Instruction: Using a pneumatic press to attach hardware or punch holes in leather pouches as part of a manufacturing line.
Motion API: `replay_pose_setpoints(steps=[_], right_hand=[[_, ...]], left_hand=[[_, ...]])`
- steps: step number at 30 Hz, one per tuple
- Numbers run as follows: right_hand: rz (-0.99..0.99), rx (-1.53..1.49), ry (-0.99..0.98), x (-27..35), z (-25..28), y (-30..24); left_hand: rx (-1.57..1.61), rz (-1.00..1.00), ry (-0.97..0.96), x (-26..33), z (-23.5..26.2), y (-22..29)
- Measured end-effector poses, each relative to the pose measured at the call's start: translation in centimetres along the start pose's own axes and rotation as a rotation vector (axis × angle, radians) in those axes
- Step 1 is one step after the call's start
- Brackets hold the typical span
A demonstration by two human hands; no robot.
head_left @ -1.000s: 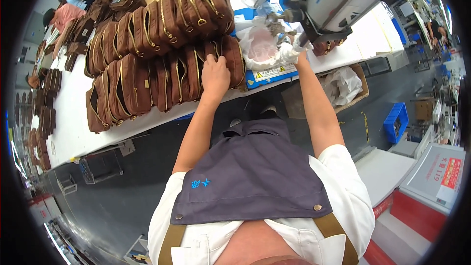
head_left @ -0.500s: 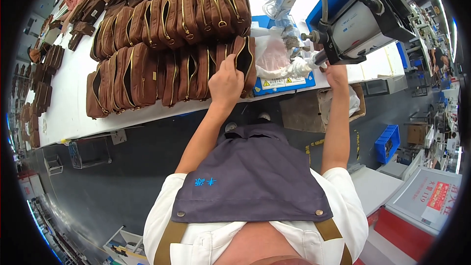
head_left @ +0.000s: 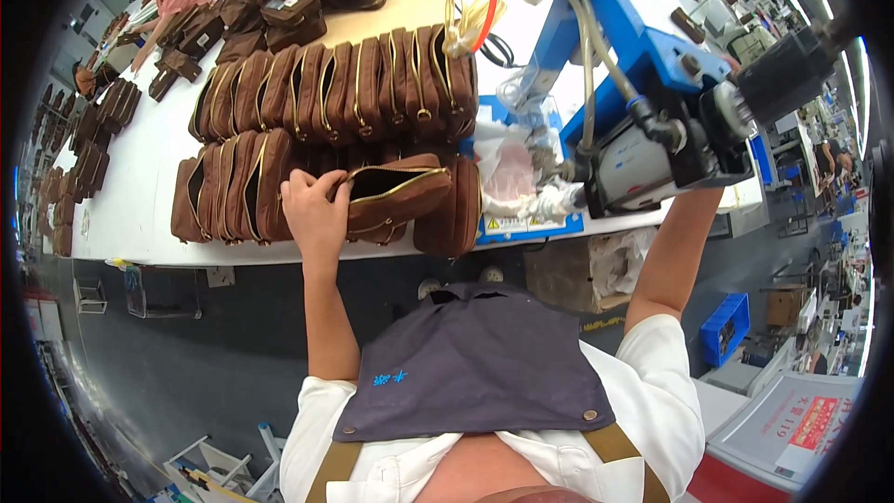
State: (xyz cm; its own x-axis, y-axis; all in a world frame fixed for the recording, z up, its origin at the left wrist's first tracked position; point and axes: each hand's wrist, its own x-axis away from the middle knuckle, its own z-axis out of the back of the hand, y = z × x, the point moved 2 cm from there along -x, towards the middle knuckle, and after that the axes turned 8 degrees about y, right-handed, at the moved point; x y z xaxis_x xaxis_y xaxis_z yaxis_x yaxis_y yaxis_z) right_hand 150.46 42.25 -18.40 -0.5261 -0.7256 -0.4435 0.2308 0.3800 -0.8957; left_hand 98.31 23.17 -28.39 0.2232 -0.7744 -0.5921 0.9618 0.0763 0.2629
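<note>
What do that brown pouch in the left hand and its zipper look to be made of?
The brown pouch held by the left hand looks like matte, suede-like leather or a synthetic: soft, no shine. Its zipper looks like brass-toned metal, judging by its gold glint.

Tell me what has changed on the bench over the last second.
The left hand has pulled one brown pouch out of the front row; it now lies tilted, zipper open. The right hand is hidden behind the blue press machine. The back row of pouches is unchanged.

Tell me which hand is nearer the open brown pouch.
Left. The left hand grips the open brown pouch at its end; the right hand is hidden behind the blue machine, farther right.
</note>
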Motion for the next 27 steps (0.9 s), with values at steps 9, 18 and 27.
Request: replay_pose_setpoints(steps=[9,18,27], right_hand=[[0.547,0.075,-0.272,-0.3,-13.5,-12.0],[0.753,0.235,-0.438,-2.4,-15.5,-12.6],[0.805,0.195,-0.641,-3.6,-15.3,-12.6]], left_hand=[[0.179,0.225,-0.113,0.8,-2.2,2.4],[0.441,0.027,-0.082,2.1,-1.7,3.8],[0.283,0.051,-0.102,1.3,1.6,1.1]])
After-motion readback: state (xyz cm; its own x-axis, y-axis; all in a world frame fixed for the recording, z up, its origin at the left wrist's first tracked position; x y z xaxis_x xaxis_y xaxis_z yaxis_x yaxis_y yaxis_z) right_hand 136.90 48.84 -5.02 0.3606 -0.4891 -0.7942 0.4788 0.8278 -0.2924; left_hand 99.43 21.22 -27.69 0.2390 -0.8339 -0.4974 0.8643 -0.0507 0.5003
